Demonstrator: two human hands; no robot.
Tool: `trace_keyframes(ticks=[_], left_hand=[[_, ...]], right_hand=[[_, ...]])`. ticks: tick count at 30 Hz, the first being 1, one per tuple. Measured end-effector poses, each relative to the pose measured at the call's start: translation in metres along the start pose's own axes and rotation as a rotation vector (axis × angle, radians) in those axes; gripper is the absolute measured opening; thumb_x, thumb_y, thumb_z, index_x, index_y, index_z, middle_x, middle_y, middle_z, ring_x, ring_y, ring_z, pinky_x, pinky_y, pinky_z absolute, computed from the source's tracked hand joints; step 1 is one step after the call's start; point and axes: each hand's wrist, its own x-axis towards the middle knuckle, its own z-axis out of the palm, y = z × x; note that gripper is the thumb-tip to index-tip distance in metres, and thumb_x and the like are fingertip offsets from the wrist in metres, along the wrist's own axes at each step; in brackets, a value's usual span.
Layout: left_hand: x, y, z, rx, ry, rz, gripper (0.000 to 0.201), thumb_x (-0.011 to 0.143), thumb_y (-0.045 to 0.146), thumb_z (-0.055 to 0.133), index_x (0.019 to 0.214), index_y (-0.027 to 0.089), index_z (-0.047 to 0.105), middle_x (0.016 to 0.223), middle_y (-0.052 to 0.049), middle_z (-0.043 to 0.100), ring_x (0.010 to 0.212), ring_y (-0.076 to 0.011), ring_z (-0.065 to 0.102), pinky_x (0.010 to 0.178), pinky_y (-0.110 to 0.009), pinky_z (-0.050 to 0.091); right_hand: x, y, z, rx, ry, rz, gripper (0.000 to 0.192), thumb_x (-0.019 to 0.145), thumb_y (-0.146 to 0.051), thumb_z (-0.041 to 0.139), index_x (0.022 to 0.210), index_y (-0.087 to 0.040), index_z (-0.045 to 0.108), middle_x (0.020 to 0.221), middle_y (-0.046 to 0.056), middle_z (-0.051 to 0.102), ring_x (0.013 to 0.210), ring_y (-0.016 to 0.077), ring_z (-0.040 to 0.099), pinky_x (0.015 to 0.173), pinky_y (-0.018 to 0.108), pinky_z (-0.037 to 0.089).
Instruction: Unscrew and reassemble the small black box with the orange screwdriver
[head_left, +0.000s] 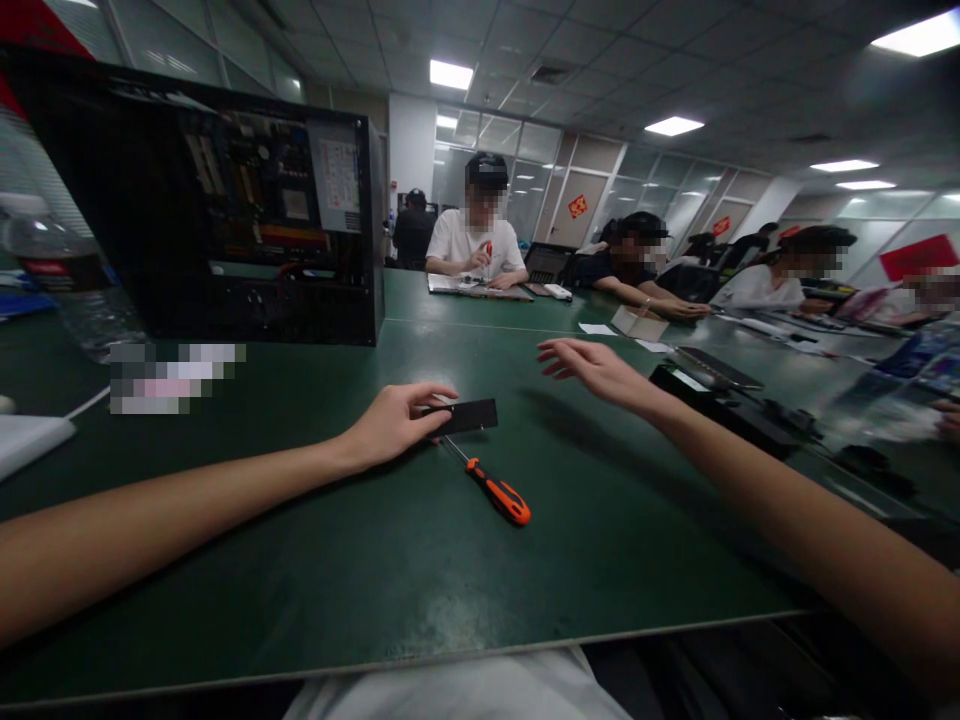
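Black flat card (466,416) lying on green tabletop (360,560), one end under left hand (394,422) fingers (436,393). Left fingers curled, pinching card's near end, resting on tabletop. Orange-handled screwdriver (491,487) just beside card, shaft tip running under left hand, handle pointing toward viewer. Right hand (592,368) raised above tabletop, well apart from card, fingers spread open, holding nothing. Open black computer case (247,230) upright behind left hand. Plastic water bottle (67,280) far left. Other people seated across tabletop, working.
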Motion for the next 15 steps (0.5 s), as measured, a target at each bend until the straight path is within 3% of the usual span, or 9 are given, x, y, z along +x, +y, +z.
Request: trace_keyframes(ticks=[2, 3, 5, 7, 9, 11, 13, 15], left_hand=[[-0.003, 0.004, 0.0, 0.092, 0.034, 0.065, 0.033, 0.091, 0.035, 0.065, 0.118, 0.017, 0.071, 0.112, -0.007, 0.077, 0.096, -0.0226, 0.073, 0.082, -0.031, 0.057], [-0.005, 0.006, 0.0, 0.144, 0.052, 0.1, 0.03, 0.092, 0.034, 0.065, 0.116, 0.018, 0.072, 0.111, -0.006, 0.077, 0.096, -0.0222, 0.072, 0.082, -0.03, 0.056], [-0.007, 0.009, 0.0, 0.218, 0.075, 0.145, 0.027, 0.094, 0.034, 0.062, 0.113, 0.019, 0.074, 0.106, -0.005, 0.078, 0.092, -0.0207, 0.072, 0.077, -0.028, 0.054], [-0.008, 0.011, 0.0, 0.258, 0.087, 0.158, 0.026, 0.095, 0.034, 0.062, 0.113, 0.019, 0.073, 0.103, -0.004, 0.077, 0.086, -0.019, 0.07, 0.072, -0.027, 0.053], [-0.008, 0.013, 0.001, 0.298, 0.104, 0.177, 0.031, 0.092, 0.033, 0.065, 0.12, 0.019, 0.068, 0.109, -0.006, 0.075, 0.089, -0.0195, 0.069, 0.073, -0.027, 0.053], [-0.008, 0.012, 0.002, 0.333, 0.128, 0.218, 0.039, 0.09, 0.03, 0.067, 0.127, 0.018, 0.062, 0.122, -0.009, 0.069, 0.099, -0.0218, 0.067, 0.079, -0.03, 0.054], [-0.008, 0.011, 0.003, 0.348, 0.119, 0.269, 0.039, 0.091, 0.026, 0.065, 0.129, 0.017, 0.06, 0.129, -0.011, 0.065, 0.11, -0.0235, 0.064, 0.089, -0.033, 0.054], [-0.008, 0.011, 0.003, 0.348, 0.044, 0.326, 0.032, 0.093, 0.022, 0.06, 0.125, 0.018, 0.062, 0.128, -0.011, 0.064, 0.116, -0.0236, 0.062, 0.099, -0.035, 0.051]], right_hand=[[0.003, -0.051, 0.021, 0.435, -0.264, -0.235, 0.055, 0.103, -0.058, 0.027, 0.136, -0.029, 0.061, 0.129, 0.004, 0.069, 0.102, 0.0194, 0.068, 0.088, 0.034, 0.057], [0.003, -0.072, 0.031, 0.535, -0.364, -0.314, 0.054, 0.102, -0.061, 0.032, 0.127, -0.03, 0.067, 0.12, 0.002, 0.072, 0.096, 0.0186, 0.068, 0.084, 0.033, 0.057], [0.0, -0.101, 0.044, 0.643, -0.507, -0.41, 0.05, 0.098, -0.062, 0.041, 0.111, -0.028, 0.075, 0.101, 0.0, 0.074, 0.084, 0.016, 0.066, 0.077, 0.031, 0.056], [-0.002, -0.11, 0.047, 0.656, -0.543, -0.436, 0.045, 0.096, -0.06, 0.047, 0.108, -0.028, 0.077, 0.092, -0.002, 0.073, 0.077, 0.0137, 0.062, 0.071, 0.028, 0.054], [0.0, -0.097, 0.04, 0.602, -0.499, -0.413, 0.045, 0.096, -0.058, 0.05, 0.12, -0.03, 0.074, 0.095, -0.003, 0.073, 0.078, 0.0134, 0.062, 0.071, 0.027, 0.053], [0.002, -0.064, 0.022, 0.464, -0.392, -0.347, 0.047, 0.096, -0.057, 0.051, 0.131, -0.031, 0.069, 0.105, -0.003, 0.075, 0.085, 0.0157, 0.065, 0.078, 0.03, 0.053], [0.004, -0.016, -0.003, 0.249, -0.185, -0.211, 0.047, 0.097, -0.054, 0.051, 0.134, -0.03, 0.068, 0.12, -0.002, 0.074, 0.1, 0.0201, 0.067, 0.088, 0.032, 0.052], [0.0, 0.039, -0.03, -0.121, 0.139, 0.071, 0.042, 0.098, -0.049, 0.05, 0.131, -0.032, 0.069, 0.125, -0.003, 0.073, 0.106, 0.0214, 0.067, 0.092, 0.03, 0.049]])
